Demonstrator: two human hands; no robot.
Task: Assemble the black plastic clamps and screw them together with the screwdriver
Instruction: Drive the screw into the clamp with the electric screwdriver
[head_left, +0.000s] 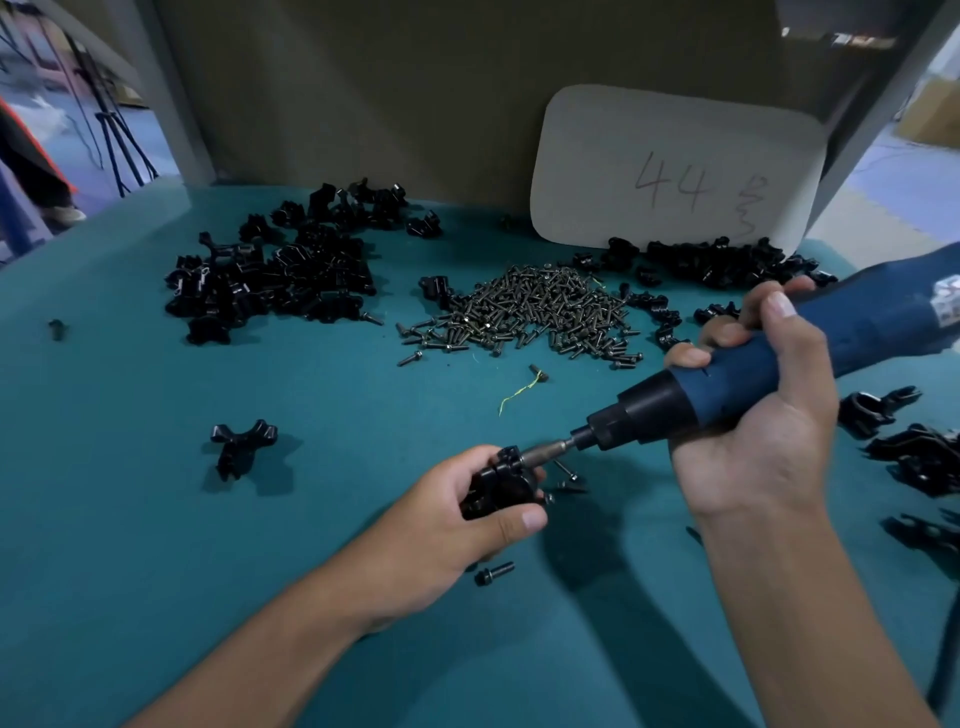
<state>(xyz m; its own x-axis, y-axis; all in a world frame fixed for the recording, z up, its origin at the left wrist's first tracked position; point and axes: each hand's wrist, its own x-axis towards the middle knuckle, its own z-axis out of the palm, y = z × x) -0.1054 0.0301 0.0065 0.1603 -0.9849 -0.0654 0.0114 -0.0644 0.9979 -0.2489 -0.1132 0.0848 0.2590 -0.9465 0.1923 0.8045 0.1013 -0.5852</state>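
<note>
Clamp (501, 488) halves are sitting pinched in your left hand (436, 525), just above the surface (156, 519), while your right hand (753, 415) is wrapping the screwdriver (727, 384), its bit meeting the clamp's top. You are risking the bit slipping off the screw if the tool is tilting, or the halves shifting under a loosening pinch.
</note>
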